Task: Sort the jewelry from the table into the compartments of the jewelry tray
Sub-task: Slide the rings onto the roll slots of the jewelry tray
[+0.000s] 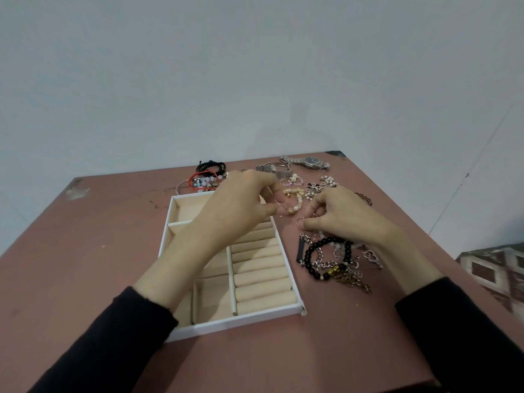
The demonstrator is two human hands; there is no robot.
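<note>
A white jewelry tray (249, 317) with beige lining and ring rolls lies on the table; no jewelry shows in its visible compartments. My left hand (241, 202) reaches across the tray's far right corner and pinches a thin ring (280, 209) beside a gold-and-pearl piece (293, 208). To its right, my right hand (346, 214) pinches another thin ring (301, 222) just above the table. A black bead bracelet (312, 259) lies tangled with chains (351, 279) below my right hand. Pearl and flower pieces (314, 188) lie beyond both hands.
A silver watch (309, 162) and a metal band (269, 169) lie near the table's far edge. Black, red and beaded bracelets (207, 177) sit behind the tray. The brown table (85, 251) meets a grey wall; a patterned object (496, 270) stands at right.
</note>
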